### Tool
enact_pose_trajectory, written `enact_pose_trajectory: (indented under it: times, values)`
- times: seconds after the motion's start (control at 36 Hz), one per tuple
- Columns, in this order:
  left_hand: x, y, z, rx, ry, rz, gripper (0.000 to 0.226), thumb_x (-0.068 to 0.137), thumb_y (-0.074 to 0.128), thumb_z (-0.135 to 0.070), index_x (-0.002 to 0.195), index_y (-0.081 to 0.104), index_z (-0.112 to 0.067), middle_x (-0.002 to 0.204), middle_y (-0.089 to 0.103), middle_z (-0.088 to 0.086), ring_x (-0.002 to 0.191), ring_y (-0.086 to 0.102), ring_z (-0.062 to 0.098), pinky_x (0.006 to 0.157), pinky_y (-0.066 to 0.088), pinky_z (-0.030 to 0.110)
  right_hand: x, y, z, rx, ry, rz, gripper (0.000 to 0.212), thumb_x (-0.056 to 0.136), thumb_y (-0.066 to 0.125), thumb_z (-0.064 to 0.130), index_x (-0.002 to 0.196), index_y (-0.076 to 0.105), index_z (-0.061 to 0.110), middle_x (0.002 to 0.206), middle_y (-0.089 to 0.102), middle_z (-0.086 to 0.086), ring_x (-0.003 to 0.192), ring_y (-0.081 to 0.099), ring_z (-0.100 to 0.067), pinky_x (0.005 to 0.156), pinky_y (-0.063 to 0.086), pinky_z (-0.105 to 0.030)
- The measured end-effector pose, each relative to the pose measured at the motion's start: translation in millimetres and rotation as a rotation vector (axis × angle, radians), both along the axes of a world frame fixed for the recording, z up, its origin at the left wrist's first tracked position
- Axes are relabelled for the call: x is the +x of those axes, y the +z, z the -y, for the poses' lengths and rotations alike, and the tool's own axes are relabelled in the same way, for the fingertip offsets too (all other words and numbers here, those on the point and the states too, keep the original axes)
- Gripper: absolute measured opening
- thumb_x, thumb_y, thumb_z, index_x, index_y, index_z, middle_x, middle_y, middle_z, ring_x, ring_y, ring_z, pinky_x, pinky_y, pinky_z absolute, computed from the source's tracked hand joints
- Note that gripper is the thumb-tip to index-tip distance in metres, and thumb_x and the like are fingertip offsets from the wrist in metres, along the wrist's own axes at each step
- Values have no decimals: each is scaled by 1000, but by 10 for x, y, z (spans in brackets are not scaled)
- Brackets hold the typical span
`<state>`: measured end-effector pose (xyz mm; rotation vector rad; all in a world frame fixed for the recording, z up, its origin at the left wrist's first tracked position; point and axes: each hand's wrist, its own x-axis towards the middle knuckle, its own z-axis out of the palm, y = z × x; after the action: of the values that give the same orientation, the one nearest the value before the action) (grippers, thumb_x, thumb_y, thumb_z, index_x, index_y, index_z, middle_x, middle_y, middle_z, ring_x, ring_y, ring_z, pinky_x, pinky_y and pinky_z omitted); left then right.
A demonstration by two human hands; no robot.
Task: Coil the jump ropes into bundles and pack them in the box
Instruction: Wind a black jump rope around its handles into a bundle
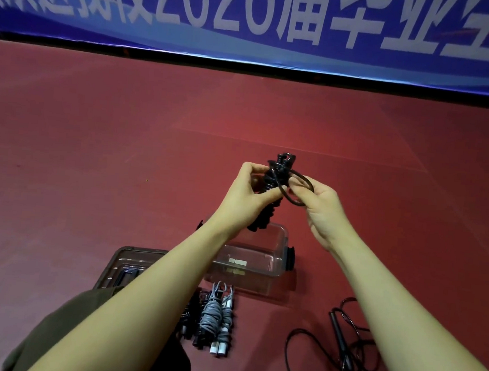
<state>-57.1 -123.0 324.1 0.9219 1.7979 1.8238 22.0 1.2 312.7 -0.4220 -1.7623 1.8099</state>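
Held up in front of me is a black jump rope bundle [272,184], wound tightly round its handles. My left hand [247,194] grips the bundle's middle. My right hand [321,203] pinches a loose loop of the same rope beside the bundle's top. Below them on the floor stands a clear plastic box [260,262], with nothing visible inside but a small label. Coiled grey and black rope bundles [212,314] lie side by side in front of the box. An uncoiled black rope [338,351] sprawls at the lower right.
The box's dark lid [125,266] lies flat to the left of the box, partly under my left forearm. Red sports flooring [94,144] spreads all round. A blue banner [250,19] with white characters runs along the far wall.
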Motion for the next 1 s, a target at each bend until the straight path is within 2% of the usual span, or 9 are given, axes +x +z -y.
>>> enact_pose_trajectory:
  times: [0.11, 0.17, 0.25, 0.36, 0.47, 0.56, 0.69, 0.78, 1.0]
  values:
    - [-27, -95, -95, -61, 73, -121, 32, 90, 64, -20, 120, 51, -18, 114, 55, 12, 81, 67, 28, 59, 54, 34, -20, -11, 7, -70, 3, -4, 6, 89, 60, 6, 93, 62, 11, 90, 67, -5, 84, 63, -13, 85, 48, -27]
    - [-30, -157, -139, -99, 103, -201, 48, 92, 60, -26, 136, 42, -23, 123, 51, 7, 98, 65, 28, 74, 55, 38, -35, -17, 5, -101, -47, -19, 6, 87, 62, 5, 88, 59, 10, 84, 66, -6, 73, 66, -10, 73, 50, -21]
    - [41, -172, -172, -81, 65, -264, 68, 98, 48, -20, 149, 8, -40, 126, 51, 4, 113, 56, 24, 97, 47, 40, -47, -8, 2, -97, -101, -40, 10, 85, 65, 5, 83, 57, 9, 78, 65, -6, 65, 66, -5, 64, 50, -16]
    - [80, -155, -219, -154, 80, -366, 62, 96, 37, -13, 147, 13, -40, 125, 36, 4, 113, 34, 19, 106, 31, 45, -61, 14, 16, -8, -107, -44, 12, 84, 67, 3, 84, 56, 7, 77, 59, -6, 61, 62, -1, 64, 50, -14]
    - [97, -165, -212, -192, 71, -448, 84, 83, 49, -7, 148, 5, -37, 134, 31, 3, 113, 35, 23, 101, 32, 41, -38, 79, 30, 144, -102, -9, 13, 83, 69, 7, 84, 56, 7, 77, 59, -2, 68, 61, -5, 69, 51, -19]
    - [50, -197, -220, -141, 138, -503, 95, 79, 56, -10, 146, -4, -42, 133, 42, 3, 114, 46, 26, 99, 40, 47, -19, 124, 61, 342, -124, 49, 15, 85, 69, 13, 81, 55, 10, 75, 61, 2, 66, 60, -2, 65, 48, -16]
    - [10, -187, -221, -304, 287, -683, 88, 85, 57, -15, 144, 3, -52, 104, 46, 3, 84, 52, 31, 63, 48, 42, 26, 101, 72, 938, -179, 270, 19, 95, 51, 31, 98, 51, 12, 94, 57, 0, 81, 53, -21, 71, 39, -33]
    - [-18, -180, -198, -411, 312, -753, 86, 81, 58, -14, 143, 11, -52, 100, 45, 2, 82, 50, 29, 60, 46, 37, 40, 61, 3, 1300, -198, 345, 24, 100, 39, 26, 113, 51, 11, 106, 55, -4, 92, 54, -27, 80, 37, -36]
    - [-61, -236, -203, -353, 305, -694, 56, 78, 62, -14, 124, 30, -25, 101, 55, 3, 81, 54, 29, 59, 40, 32, 12, 61, 54, 1497, -342, 187, 22, 77, 55, 1, 96, 65, 8, 76, 59, -6, 61, 57, -28, 56, 38, -28]
